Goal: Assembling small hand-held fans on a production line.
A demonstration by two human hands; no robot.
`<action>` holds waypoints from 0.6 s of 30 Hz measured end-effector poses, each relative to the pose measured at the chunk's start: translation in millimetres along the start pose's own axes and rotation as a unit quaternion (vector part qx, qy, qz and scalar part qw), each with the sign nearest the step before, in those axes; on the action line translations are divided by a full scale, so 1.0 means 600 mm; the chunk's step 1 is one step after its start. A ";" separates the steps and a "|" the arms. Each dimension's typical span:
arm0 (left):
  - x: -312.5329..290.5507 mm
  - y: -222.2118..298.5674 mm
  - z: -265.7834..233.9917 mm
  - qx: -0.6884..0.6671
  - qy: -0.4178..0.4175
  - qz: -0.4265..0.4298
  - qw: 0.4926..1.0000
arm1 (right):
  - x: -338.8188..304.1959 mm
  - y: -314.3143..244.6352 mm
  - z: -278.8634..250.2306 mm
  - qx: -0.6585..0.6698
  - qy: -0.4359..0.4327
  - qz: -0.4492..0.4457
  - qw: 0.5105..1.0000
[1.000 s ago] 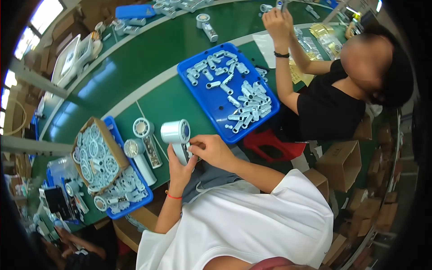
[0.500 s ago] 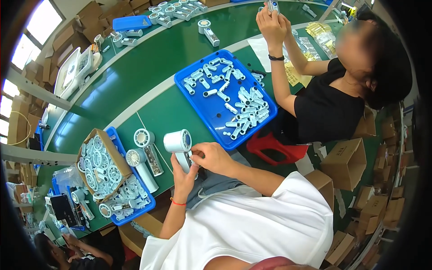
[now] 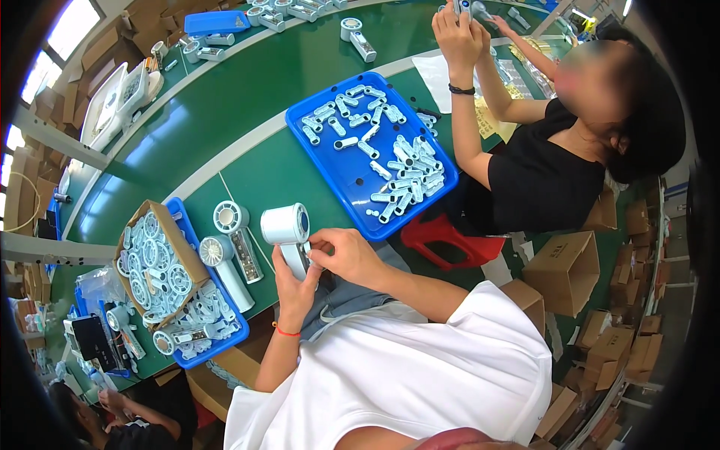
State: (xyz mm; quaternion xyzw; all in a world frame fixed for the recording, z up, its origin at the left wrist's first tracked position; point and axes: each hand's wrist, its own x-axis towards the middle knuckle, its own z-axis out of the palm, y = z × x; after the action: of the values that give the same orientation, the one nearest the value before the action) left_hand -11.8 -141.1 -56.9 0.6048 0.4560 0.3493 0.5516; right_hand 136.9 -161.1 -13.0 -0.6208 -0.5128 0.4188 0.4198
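Note:
My left hand (image 3: 294,291) is wrapped round the handle of a white handheld fan (image 3: 281,226), its round head up. On the right side of that handle, the fingers of my right hand (image 3: 346,256) are pinched together; any small part between them is hidden. To the left on the green table lie one handheld fan with its handle uncovered (image 3: 244,251) and another with a smooth white handle (image 3: 229,274). A blue tray (image 3: 341,187) of small white-and-black casing parts (image 3: 409,176) stands beyond my right hand.
At left, a cardboard box (image 3: 196,259) of pale fan rings and parts sits on a second blue tray (image 3: 238,334). One fan (image 3: 358,41) rests on the green belt. A co-worker in black (image 3: 551,169) sits at right, near a red stool (image 3: 450,244) and open cartons (image 3: 562,274).
The view has shifted slightly, so the table things appear a little further left. My right fingers stay at the fan's handle. Another person's arm now shows beyond the co-worker.

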 end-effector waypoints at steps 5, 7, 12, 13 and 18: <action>0.001 0.020 0.000 0.095 0.020 0.064 0.993 | 0.004 -0.002 0.001 0.067 0.025 0.017 0.997; 0.003 0.025 0.000 0.137 0.012 0.085 0.987 | 0.002 0.007 0.002 0.047 0.044 0.012 0.998; 0.004 0.048 0.000 0.098 0.006 0.018 0.995 | 0.002 -0.005 -0.011 0.101 -0.019 0.098 0.990; 0.004 0.048 0.004 0.094 0.015 0.025 0.995 | 0.003 -0.001 -0.011 0.107 -0.017 0.106 0.988; -0.003 0.049 -0.002 0.111 0.024 0.058 0.992 | 0.001 -0.017 -0.007 0.094 -0.028 0.118 0.988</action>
State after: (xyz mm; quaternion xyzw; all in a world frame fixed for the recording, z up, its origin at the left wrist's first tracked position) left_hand -8.9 -141.7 -27.3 0.6789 0.4694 0.3425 0.4488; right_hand 137.9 -159.7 -2.0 -0.6229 -0.4055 0.5288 0.4098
